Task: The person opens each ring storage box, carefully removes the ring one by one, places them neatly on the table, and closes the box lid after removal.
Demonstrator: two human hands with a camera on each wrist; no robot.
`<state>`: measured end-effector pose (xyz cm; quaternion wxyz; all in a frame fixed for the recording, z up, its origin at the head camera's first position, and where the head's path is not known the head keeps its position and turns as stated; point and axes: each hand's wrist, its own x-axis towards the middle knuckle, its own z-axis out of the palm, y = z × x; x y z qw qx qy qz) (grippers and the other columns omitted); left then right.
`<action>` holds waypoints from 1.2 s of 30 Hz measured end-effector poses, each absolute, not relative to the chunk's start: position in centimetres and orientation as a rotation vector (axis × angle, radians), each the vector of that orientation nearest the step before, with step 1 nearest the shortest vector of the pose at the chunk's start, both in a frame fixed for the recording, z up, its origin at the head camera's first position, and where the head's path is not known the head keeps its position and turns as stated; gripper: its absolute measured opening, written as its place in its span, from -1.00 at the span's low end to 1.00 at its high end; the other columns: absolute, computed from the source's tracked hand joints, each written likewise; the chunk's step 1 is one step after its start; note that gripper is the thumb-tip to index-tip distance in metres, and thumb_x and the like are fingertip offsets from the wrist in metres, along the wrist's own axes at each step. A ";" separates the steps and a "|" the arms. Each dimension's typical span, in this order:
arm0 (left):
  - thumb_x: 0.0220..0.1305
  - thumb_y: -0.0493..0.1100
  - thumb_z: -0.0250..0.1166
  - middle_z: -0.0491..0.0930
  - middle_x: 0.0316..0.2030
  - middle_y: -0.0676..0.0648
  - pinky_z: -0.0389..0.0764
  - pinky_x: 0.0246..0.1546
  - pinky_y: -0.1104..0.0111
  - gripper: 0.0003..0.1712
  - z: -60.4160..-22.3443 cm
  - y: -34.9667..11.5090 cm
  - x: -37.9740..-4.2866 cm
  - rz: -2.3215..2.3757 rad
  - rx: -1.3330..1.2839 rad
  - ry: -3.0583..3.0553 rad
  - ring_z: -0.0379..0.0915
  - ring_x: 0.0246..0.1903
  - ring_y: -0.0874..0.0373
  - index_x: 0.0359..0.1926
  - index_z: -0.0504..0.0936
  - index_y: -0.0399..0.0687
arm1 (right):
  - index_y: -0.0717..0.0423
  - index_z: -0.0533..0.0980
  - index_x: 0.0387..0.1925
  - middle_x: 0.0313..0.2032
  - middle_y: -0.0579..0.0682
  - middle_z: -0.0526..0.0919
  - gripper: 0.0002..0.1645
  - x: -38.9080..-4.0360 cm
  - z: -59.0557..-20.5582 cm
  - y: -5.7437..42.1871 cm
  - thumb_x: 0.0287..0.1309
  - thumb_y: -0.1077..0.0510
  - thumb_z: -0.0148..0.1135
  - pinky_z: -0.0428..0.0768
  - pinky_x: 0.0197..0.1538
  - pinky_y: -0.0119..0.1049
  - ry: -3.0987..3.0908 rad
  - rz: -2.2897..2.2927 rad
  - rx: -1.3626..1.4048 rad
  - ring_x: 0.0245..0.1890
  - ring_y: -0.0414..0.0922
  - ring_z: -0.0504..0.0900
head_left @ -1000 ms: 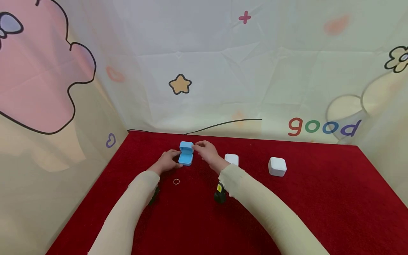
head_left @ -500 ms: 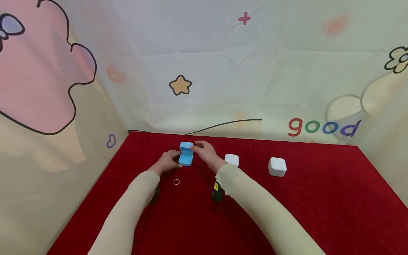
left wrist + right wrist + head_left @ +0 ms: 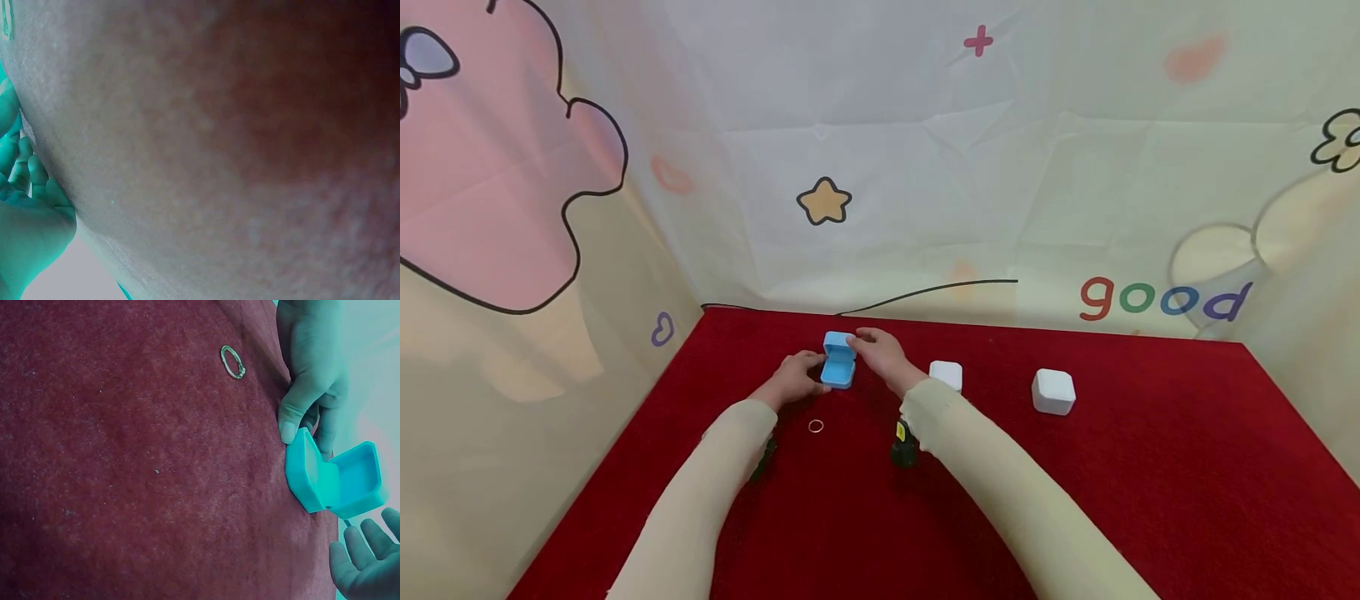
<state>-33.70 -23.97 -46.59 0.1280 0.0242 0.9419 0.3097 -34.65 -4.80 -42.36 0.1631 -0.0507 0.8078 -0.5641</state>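
Note:
A light-blue ring box [image 3: 837, 375] stands on the red cloth with its lid raised and its inside bare. My left hand [image 3: 793, 377] grips the base from the left; in the right wrist view its thumb [image 3: 289, 428] presses the near corner. At the lid's right edge, my right hand [image 3: 883, 356] touches with a fingertip or thumb tip. Its other fingers [image 3: 359, 547] are loosely bent and free in the right wrist view. A thin ring [image 3: 240, 365] lies on the cloth, nearer than the box. A blurred surface fills most of the left wrist view.
Two white boxes stand on the red cloth [image 3: 1150, 467]: one [image 3: 945, 374] just right of my right wrist, the other [image 3: 1053, 392] farther right. A black device [image 3: 903, 451] sits below my right wrist. A printed curtain [image 3: 925, 208] rises behind the cloth.
My right hand has shifted slightly left, its tip now over the lid's right edge. My left hand, the ring and the ring box stay about where they were.

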 end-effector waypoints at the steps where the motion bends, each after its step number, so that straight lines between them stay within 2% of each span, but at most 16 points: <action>1: 0.37 -0.18 0.33 0.29 0.47 -0.34 0.37 0.45 -0.07 -0.25 -46.6 -24.0 -33.7 0.899 0.073 2.744 0.15 0.45 -0.28 0.50 0.31 -0.26 | 0.14 0.30 0.49 0.46 0.18 0.39 -0.33 -34.7 -42.4 -4.8 0.50 -0.06 0.09 0.42 0.49 0.06 2.307 -1.605 -0.149 0.46 0.16 0.37; 18: 0.37 -0.18 0.33 0.26 0.49 -0.31 0.37 0.46 -0.06 -0.25 -46.4 -23.9 -33.8 0.890 0.038 2.731 0.12 0.48 -0.26 0.50 0.31 -0.25 | 0.04 0.30 0.51 0.49 0.16 0.36 -0.31 -35.7 -42.6 -4.4 0.51 -0.15 0.04 0.42 0.48 0.08 2.379 -1.471 -0.146 0.50 0.16 0.33; 36: 0.37 -0.18 0.34 0.27 0.48 -0.33 0.34 0.47 -0.07 -0.25 -46.7 -24.0 -33.9 0.873 0.071 2.743 0.13 0.47 -0.28 0.49 0.31 -0.29 | 0.09 0.28 0.52 0.49 0.19 0.36 -0.30 -35.8 -43.3 -4.8 0.52 -0.13 0.03 0.42 0.48 0.07 2.399 -1.435 -0.148 0.49 0.17 0.34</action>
